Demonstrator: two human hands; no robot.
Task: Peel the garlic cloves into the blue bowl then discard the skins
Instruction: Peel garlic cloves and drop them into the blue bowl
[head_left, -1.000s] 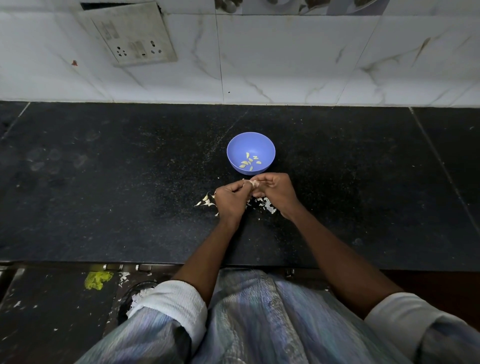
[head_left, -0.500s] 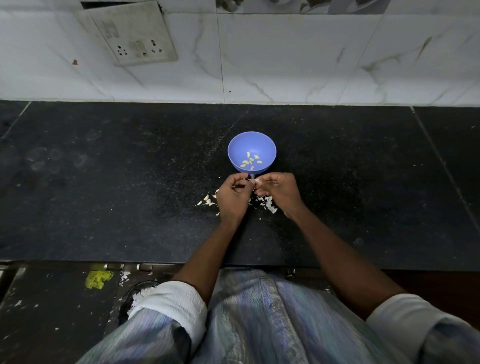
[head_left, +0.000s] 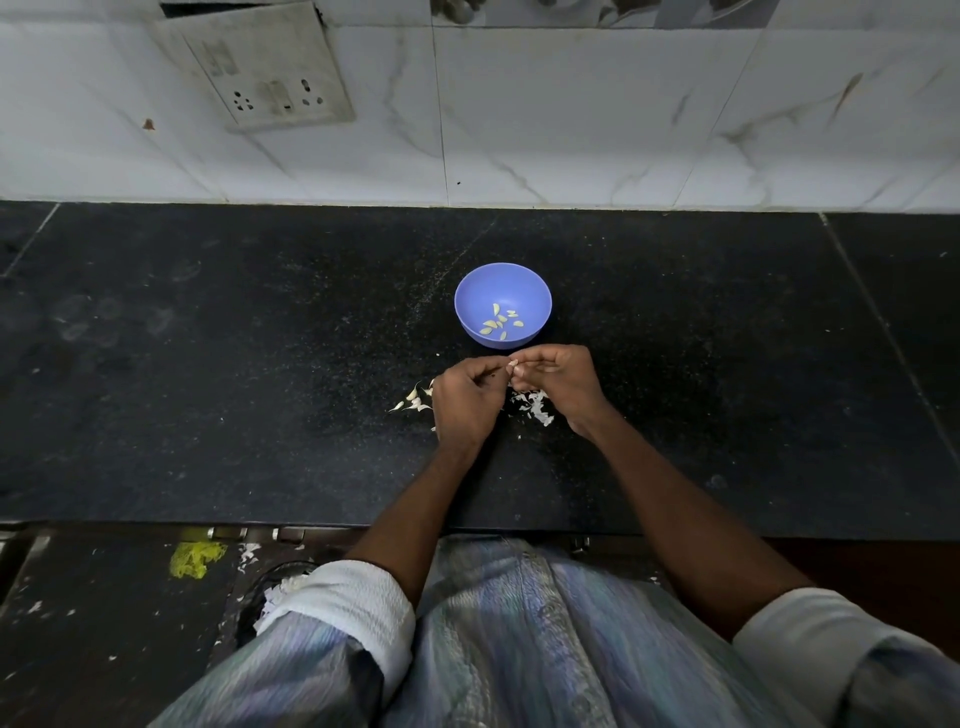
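Head view looks down on one round blue bowl (head_left: 502, 291), smooth plastic, standing on a black speckled stone counter (head_left: 208, 364). Inside the bowl lie about eight small peeled garlic cloves (head_left: 500, 322), pale yellow and crescent-shaped, clustered on the near part of its floor.

Just in front of the bowl the two hands meet above the counter. The right hand (head_left: 558, 382) has its fingers curled and pinches a small whitish garlic clove (head_left: 512, 365) at its fingertips. The left hand (head_left: 465, 402) is also curled, its thumb and forefinger drawn together right at that clove; whether they actually grip it or only its skin cannot be told, since the piece is tiny.

Two loose patches of papery white garlic skins lie on the counter: one (head_left: 415, 399) just left of the left hand, thin curled flakes, and another (head_left: 535, 408) under and between the hands, shredded and crumpled. A few single flecks are scattered nearby.

Behind the counter rises a wall of white marble-veined tiles (head_left: 623, 114), carrying one grimy rectangular socket plate (head_left: 260, 67), tilted. Both forearms are bare, with white cuffs rolled at the elbows (head_left: 353, 608) over a striped blue-grey garment. One yellow crumpled scrap (head_left: 196, 558) lies on the dark floor below the counter's edge, at the left.
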